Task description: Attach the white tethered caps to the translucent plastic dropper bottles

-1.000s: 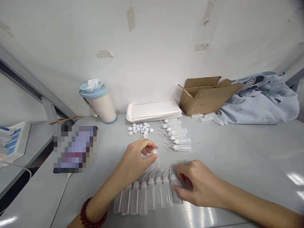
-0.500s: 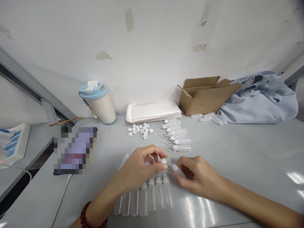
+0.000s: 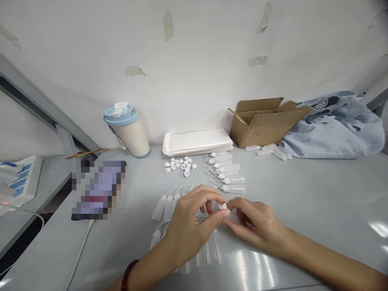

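My left hand [image 3: 190,224] pinches a small white cap [image 3: 222,206] between thumb and fingertips. Close against it, my right hand [image 3: 262,224] is closed round a small translucent dropper bottle [image 3: 233,216], mostly hidden by the fingers. Cap and bottle are close together; whether they touch I cannot tell. Under and beside my left hand lie rows of similar bottles [image 3: 159,207] with thin white straps, partly covered by the hand and forearm. Another column of bottles [image 3: 235,188] lies beyond my hands, and a cluster of loose white caps [image 3: 182,165] lies to its left.
A stack of flat white sleeves [image 3: 197,142] stands against the wall. Beside it are an open cardboard box [image 3: 263,127], a few loose bottles [image 3: 266,150] and a light blue cloth bag [image 3: 336,133]. A tumbler [image 3: 131,133], a phone [image 3: 101,188] and a power strip [image 3: 22,180] are on the left.
My left hand has moved right with the cap, up to the bottle in my right hand. That bottle's top, visible before, is now largely covered. The view has shifted slightly.
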Demonstrator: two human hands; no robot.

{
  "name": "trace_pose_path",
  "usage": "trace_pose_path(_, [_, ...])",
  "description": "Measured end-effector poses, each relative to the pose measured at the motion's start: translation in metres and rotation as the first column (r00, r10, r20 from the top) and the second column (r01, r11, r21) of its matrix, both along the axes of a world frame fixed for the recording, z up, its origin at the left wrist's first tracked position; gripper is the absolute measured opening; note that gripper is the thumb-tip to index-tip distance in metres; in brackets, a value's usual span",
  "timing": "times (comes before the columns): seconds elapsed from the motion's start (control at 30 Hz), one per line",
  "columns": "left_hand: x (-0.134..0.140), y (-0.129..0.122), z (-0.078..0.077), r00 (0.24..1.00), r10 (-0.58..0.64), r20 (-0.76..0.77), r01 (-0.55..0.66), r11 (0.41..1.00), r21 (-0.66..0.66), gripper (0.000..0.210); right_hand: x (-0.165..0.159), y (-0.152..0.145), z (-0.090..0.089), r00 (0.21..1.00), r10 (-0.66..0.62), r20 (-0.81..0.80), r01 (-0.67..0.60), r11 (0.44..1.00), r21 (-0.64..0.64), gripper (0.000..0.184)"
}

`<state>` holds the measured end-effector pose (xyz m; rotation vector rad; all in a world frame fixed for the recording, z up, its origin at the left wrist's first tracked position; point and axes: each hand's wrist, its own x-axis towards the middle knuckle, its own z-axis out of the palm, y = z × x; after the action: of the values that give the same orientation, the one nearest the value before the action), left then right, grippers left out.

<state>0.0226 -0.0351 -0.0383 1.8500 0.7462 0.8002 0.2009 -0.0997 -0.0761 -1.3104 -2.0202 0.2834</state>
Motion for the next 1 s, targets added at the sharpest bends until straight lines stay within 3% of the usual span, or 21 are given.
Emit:
trace_pose_path(0.37, [0.0, 0.003, 0.001, 0.991, 0.018, -0.134, -0.03, 0.996, -0.083, 0.001, -0.002, 0.002, 0.001, 0.999, -0.033, 0.017, 0.032, 0.997, 0.069, 0.017])
trace_pose_path(0.57, [-0.004, 0.011, 0.003, 0.984, 0.028, -0.177, -0.06, 0.983, -0.176, 0.008, 0.0, 0.003, 0.001, 1.0, -0.023, 0.012, 0.022, 0.992, 0.128, 0.016])
trace_pose_path(0.7, [-0.005, 0.015, 0.0, 0.983, 0.062, -0.174, -0.09, 0.983, -0.158, 0.01, 0.001, 0.003, 0.002, 1.0, -0.029, -0.003, 0.029, 0.99, 0.137, 0.015])
trace_pose_path(1.0, [-0.007, 0.022, -0.004, 0.973, -0.108, -0.206, 0.045, 0.957, -0.286, 0.02, 0.001, 0.002, -0.001, 0.999, -0.023, -0.03, 0.028, 0.989, 0.149, 0.013])
